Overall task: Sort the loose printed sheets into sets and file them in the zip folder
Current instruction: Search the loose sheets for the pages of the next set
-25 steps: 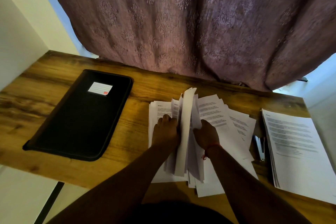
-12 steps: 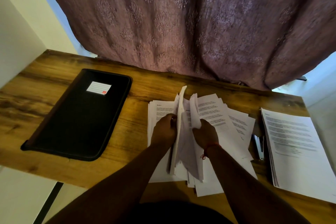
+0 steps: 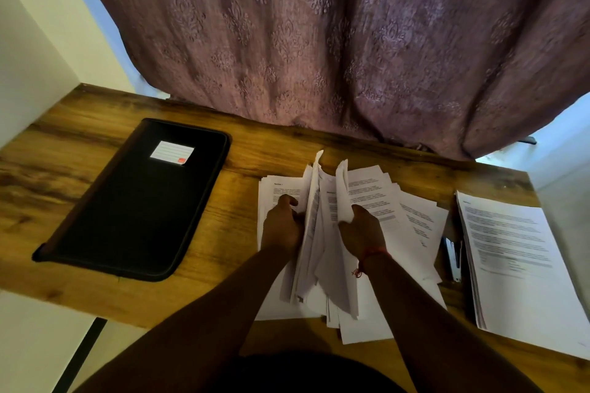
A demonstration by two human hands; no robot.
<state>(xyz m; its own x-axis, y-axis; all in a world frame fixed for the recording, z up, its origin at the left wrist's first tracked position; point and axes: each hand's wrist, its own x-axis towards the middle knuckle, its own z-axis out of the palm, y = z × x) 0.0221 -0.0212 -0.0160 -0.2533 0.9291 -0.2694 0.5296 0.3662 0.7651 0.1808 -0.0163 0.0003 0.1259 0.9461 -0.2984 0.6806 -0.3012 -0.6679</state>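
A messy pile of loose printed sheets (image 3: pixel 412 217) lies fanned out at the middle of the wooden table (image 3: pixel 223 207). My left hand (image 3: pixel 282 226) grips a raised bunch of sheets at its left side. My right hand (image 3: pixel 362 233) holds another raised bunch, and a gap opens between the two bunches. The black zip folder (image 3: pixel 137 201) lies shut on the left, with a white label near its far end. A neat stack of printed sheets (image 3: pixel 517 258) lies on the right.
A stapler (image 3: pixel 452 258) lies between the loose pile and the neat stack. A purple patterned curtain (image 3: pixel 319 41) hangs along the table's far edge. A white wall stands at the left.
The upright bunch of sheets has split: my right hand drew its sheets to the right, and the gap between the two bunches widened. Both hands stayed in place over the pile.
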